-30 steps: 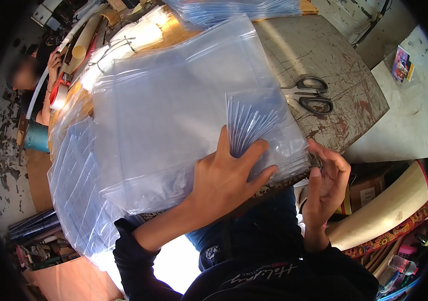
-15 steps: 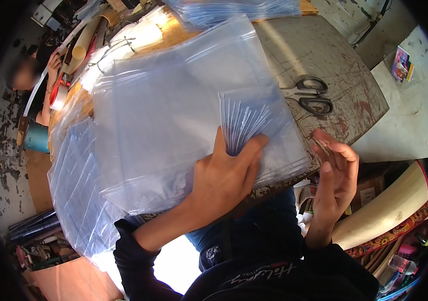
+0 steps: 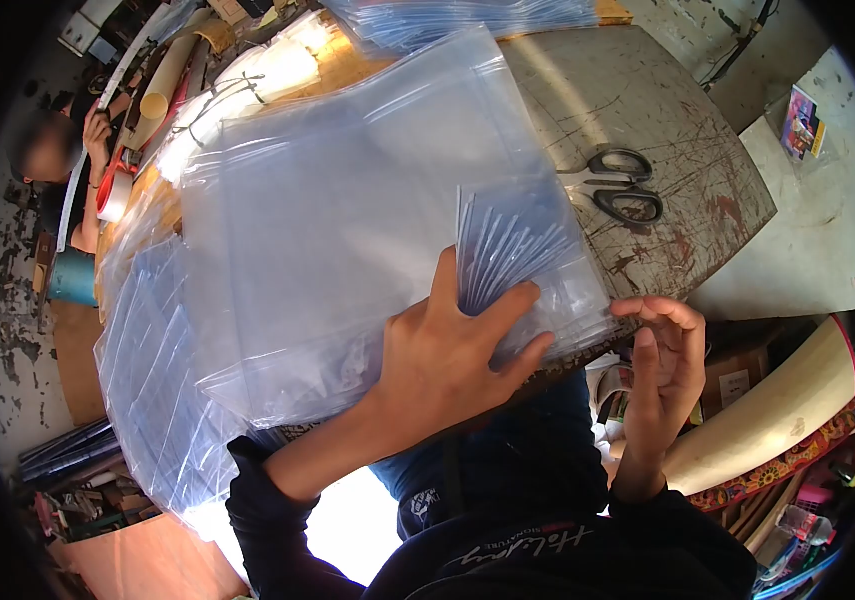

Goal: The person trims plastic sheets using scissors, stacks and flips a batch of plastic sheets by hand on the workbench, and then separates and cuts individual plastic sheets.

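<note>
A stack of clear plastic sheets lies on the worn table. My left hand rests on its near side, with the fanned, folded-back corners of several sheets gripped between its fingers; its thumb is held away from them. At the stack's right corner is my right hand, fingers curved and apart, the fingertips at the sheet edges. I see nothing held in it. Black-handled scissors lie beyond the corner, their blade tips hidden under the stack.
More plastic sheets hang over the table's left side, and another pile lies at the far edge. A tape roll is at the left, near another person's arm. A large cream roll stands at the right.
My right hand moved off the stack's corner and came back to it. The fanned corners shifted left, then right again with more spread, and my left thumb closed in and moved out again.
</note>
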Tool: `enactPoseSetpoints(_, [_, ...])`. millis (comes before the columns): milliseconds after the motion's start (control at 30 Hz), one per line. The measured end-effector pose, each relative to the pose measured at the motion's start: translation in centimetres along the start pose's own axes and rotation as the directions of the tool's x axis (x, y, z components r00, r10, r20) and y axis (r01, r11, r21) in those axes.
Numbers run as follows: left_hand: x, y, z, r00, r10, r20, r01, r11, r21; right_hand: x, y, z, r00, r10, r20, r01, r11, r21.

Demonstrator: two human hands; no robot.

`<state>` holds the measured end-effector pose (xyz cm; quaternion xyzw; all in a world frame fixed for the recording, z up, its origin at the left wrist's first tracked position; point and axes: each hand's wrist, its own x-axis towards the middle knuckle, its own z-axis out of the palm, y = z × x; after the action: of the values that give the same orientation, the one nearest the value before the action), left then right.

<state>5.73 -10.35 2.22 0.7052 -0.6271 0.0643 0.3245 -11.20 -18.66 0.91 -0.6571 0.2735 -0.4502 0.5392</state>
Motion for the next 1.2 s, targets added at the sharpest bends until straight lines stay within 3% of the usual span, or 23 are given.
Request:
enactPoseSetpoints(233, [0.0,-0.1,-0.1,1.000,0.004,0.030,-0.004,1.000,-0.003,0.5,-0.8,0.0,1.000,0.000,0.025,-0.003,0.995,0.098])
enactPoseSetpoints(300, [0.0,0.0,-0.2,1.000,0.005,0.030,-0.006,1.000,0.004,1.3,-1.1,0.3,0.988,-0.070,0.141,0.018,0.939,0.343])
enactPoseSetpoints(433, [-0.3,0.3,-0.1,0.999,0.006,0.049,-0.011,0.994,0.106,1.7,-1.4,1.0,0.971,-0.074,0.229,-0.026,0.914,0.405])
enactPoseSetpoints(633, [-0.3,0.3,0.2,0.998,0.064,-0.007,-0.062,0.984,0.169,2.1,-0.4,0.5,0.989,0.083,0.120,-0.124,0.913,0.389])
enactPoseSetpoints(833, [0.0,0.8,-0.4,0.986,0.149,-0.079,-0.130,0.969,0.212,4.1,0.1,0.9,0.935,0.218,0.279,-0.318,0.862,0.394])
enactPoseSetpoints(900, [0.4,0.9,-1.0,0.977,0.182,-0.108,-0.155,0.963,0.223,5.4,0.0,0.9,0.867,0.316,0.385,-0.476,0.753,0.454])
enactPoseSetpoints(933, [0.6,0.9,-1.7,0.971,0.187,-0.146,-0.148,0.959,0.243,6.0,0.1,1.0,0.869,0.307,0.387,-0.470,0.756,0.456])
enactPoseSetpoints(1000, [0.8,1.4,-2.5,0.963,0.196,-0.186,-0.142,0.953,0.269,7.3,0.5,1.0,0.756,0.369,0.541,-0.633,0.620,0.463])
enactPoseSetpoints(1033, [0.7,1.8,-2.7,0.956,0.224,-0.190,-0.160,0.939,0.304,8.0,0.5,0.8,0.758,0.361,0.543,-0.630,0.622,0.465])
enactPoseSetpoints(1100, [0.2,2.3,-2.4,0.947,0.256,-0.196,-0.178,0.922,0.344,9.6,0.3,0.5,0.540,0.294,0.789,-0.829,0.348,0.438])
enactPoseSetpoints(1167, [-0.9,2.7,-0.8,0.905,0.423,-0.037,-0.371,0.832,0.413,11.3,1.7,0.7,0.526,0.309,0.793,-0.847,0.278,0.454])
enactPoseSetpoints(1200, [-1.9,3.4,-0.6,0.904,0.397,0.157,-0.417,0.741,0.526,12.4,3.2,-0.1,0.499,0.325,0.804,-0.849,0.369,0.378])
